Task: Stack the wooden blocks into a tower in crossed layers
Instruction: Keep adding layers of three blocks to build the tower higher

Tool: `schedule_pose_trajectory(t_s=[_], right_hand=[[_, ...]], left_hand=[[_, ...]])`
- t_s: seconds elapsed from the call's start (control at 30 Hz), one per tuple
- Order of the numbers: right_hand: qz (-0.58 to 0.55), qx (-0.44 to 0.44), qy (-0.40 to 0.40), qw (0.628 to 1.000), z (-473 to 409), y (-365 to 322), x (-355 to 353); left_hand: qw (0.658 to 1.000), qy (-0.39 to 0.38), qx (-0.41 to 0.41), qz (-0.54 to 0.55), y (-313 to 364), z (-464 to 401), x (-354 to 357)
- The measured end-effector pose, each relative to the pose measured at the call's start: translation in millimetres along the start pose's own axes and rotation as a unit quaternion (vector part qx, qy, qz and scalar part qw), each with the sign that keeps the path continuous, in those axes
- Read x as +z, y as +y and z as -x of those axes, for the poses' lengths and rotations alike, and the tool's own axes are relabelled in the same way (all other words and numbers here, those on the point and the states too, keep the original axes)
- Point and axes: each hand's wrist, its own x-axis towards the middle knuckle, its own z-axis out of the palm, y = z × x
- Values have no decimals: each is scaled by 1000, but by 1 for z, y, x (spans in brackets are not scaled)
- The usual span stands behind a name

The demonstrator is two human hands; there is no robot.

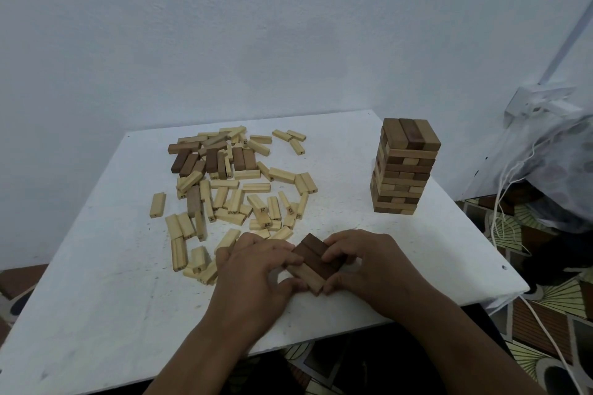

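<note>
1. Looking down from the head camera, both hands meet at the near middle of the white table [106,314], squaring up a set of three blocks [316,261] laid side by side: two dark brown, one paler on the near edge.
2. The left hand [256,269] curls its fingers over the set's left side, and the right hand [369,266] pinches the right side with thumb and fingers; each grips the same set, which sits low at the tabletop.
3. The step in hand looks like forming one layer before it goes up. The tower [405,167] stands well apart, at the far right of the table, many layers high, topped by three brown blocks running away from the viewer.
4. The next move, as I judge it, calls for lifting the trio together, keeping it pressed tight, and setting it across the top layer without nudging the column, which already looks slightly uneven down its left face.
5. The loose pile [234,189] lies to the left and beyond the hands: mostly pale, straight-grained rectangular bars, some with printed numbers on their ends, plus a dark brown cluster at the far side.
6. The blocks are matte, square-edged wood; the tabletop is scuffed and speckled.
</note>
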Motion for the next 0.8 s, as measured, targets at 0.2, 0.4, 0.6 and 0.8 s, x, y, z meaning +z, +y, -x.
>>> schedule_pose_trajectory(t_s=[0.2, 0.4, 0.6, 0.8], right_hand=[[-15, 3, 10, 1000, 0, -3, -1], [-25, 3, 9, 1000, -1, -3, -1], [-20, -10, 0, 1000, -2, -1, -4], [-1, -55, 33, 998, 1, -2, 4]], left_hand=[[1000, -7, -7, -6, -1, 1, 0], [1000, 1, 6, -18, 3, 0, -1], [1000, -10, -8, -21, 3, 0, -2], [1000, -21, -17, -14, 4, -1, -1]])
